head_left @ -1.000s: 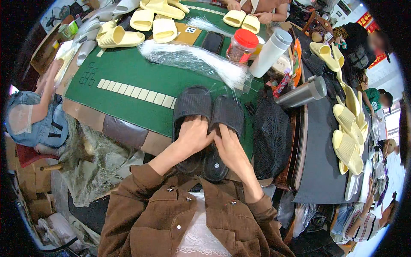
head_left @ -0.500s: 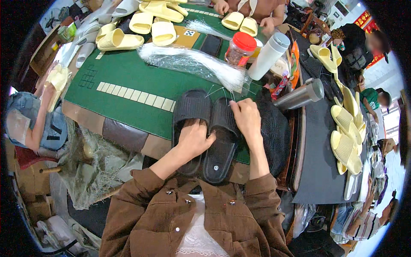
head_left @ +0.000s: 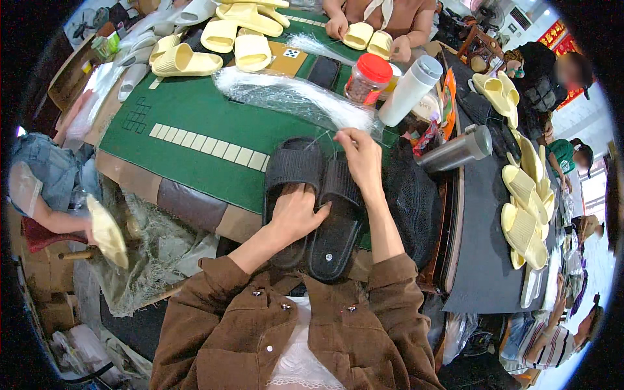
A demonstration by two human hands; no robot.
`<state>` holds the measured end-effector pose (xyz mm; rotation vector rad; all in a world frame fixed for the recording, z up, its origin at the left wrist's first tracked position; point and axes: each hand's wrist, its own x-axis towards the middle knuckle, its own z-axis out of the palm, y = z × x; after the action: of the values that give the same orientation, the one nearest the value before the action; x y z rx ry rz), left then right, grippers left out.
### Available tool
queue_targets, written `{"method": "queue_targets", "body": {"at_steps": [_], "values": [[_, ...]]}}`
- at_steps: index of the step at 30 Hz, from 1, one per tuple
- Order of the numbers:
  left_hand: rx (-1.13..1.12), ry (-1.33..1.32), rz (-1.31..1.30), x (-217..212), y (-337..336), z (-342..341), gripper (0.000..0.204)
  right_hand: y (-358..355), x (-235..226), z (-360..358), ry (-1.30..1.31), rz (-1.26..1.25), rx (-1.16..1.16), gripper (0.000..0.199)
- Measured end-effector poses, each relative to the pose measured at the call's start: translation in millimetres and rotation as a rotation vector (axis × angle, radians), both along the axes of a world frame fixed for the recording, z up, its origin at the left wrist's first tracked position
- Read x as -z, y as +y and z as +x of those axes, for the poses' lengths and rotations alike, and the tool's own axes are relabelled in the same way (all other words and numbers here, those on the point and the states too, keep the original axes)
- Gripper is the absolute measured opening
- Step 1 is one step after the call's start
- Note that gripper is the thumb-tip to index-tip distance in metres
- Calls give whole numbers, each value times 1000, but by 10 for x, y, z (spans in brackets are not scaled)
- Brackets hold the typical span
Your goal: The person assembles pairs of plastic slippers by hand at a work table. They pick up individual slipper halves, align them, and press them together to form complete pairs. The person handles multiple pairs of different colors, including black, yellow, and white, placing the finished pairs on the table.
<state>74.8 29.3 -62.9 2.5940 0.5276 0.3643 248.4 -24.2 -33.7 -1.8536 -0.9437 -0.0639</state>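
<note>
Black slippers [head_left: 318, 201] lie side by side at the near edge of the green worktop [head_left: 195, 117], heels overhanging it. The left hand [head_left: 296, 214] presses flat on them, fingers spread. The right hand [head_left: 359, 156] seems to pinch a thin clear strand from the plastic bundle [head_left: 286, 97] beyond their toes.

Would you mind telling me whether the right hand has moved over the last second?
Yes. The right hand has gone up off the black slippers toward the clear plastic strips on the green table; the left hand stays on the slippers.
</note>
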Motion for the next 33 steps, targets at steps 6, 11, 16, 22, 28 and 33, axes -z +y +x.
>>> {"method": "queue_targets", "body": {"at_steps": [6,11,16,22,28,33], "values": [[36,94,-46,-22,16,-4,55,304,78,119,269,-265,-234,27],[19,78,-42,14,10,-7,55,390,186,140,308,-205,-326,28],[38,125,-91,-103,23,-13,55,333,143,70,394,50,-344,24],[58,65,-66,-50,48,-30,53,335,-7,14,269,-193,-236,26],[61,102,-34,-48,38,-25,53,599,155,99,175,-275,-303,26],[72,118,-45,-68,48,-37,58,521,81,31,175,-172,-202,24]]}}
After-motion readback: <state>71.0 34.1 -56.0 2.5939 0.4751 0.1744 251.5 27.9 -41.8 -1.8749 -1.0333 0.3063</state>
